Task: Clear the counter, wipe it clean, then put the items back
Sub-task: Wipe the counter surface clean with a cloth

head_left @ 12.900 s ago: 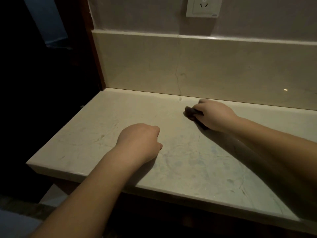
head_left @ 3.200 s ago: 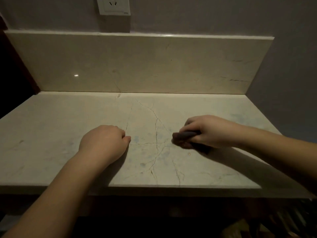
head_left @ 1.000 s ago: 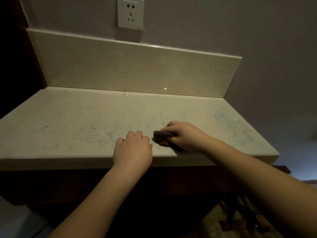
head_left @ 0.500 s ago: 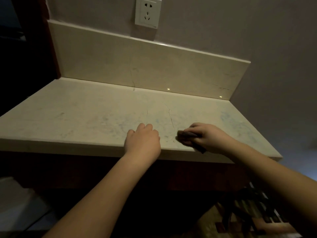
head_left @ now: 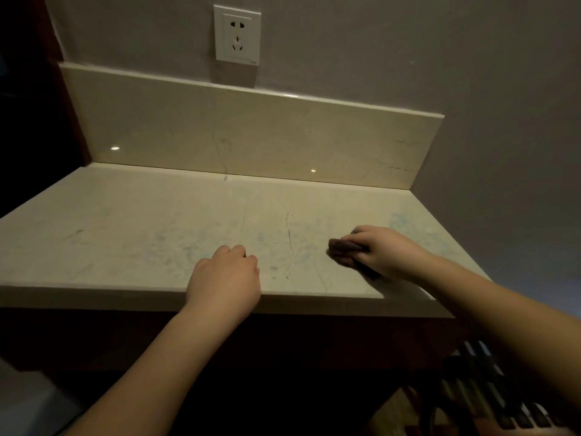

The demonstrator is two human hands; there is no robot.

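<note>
The right hand (head_left: 388,251), fingers (head_left: 361,231) gripping a dark folded cloth (head_left: 344,247), is sliding rightward along the pale marble surface (head_left: 125,240); the left hand's (head_left: 224,278) fingers are resting curled, holding nothing; wiping is nearing its end.

Surface (head_left: 132,234): pale cream marble, thin dark veins, faint bluish smears at centre and far right; bare apart from cloth. Cloth (head_left: 344,247): small, dark, bunched; lying on surface near its right front edge, gripped by right hand (head_left: 385,254).

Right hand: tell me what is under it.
Under the right hand a dark cloth lies on the counter; its left end pokes out, the rest is covered by fingers.
</note>
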